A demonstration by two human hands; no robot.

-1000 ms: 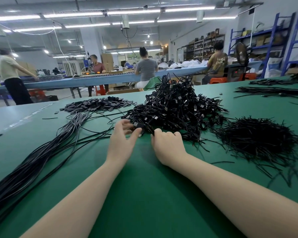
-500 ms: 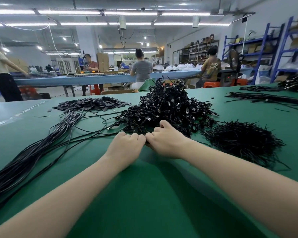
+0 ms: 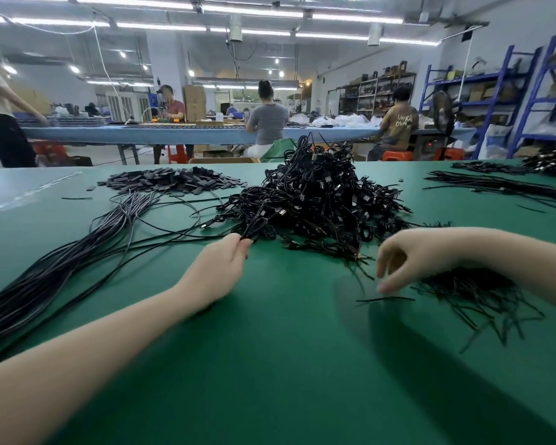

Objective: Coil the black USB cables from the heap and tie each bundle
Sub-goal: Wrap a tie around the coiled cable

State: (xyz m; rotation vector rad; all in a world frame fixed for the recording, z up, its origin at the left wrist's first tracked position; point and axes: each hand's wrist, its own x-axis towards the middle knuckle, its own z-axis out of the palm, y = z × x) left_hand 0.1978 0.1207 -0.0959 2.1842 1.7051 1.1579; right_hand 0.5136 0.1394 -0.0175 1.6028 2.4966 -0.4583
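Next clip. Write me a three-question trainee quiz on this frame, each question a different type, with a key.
1. True or false: the left hand pinches a coiled cable at the near edge of the heap of coiled cables.
2. The right hand hovers over: A) the pile of black twist ties; B) the pile of flat black tags; C) the straight cables.
3. Fill in: one loose tie lies on the ____ table.

Key: 1 true; 2 A; 3 green.

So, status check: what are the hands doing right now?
Left hand pinching a cable at the heap. Right hand empty, above a loose tie. Nothing in the way.
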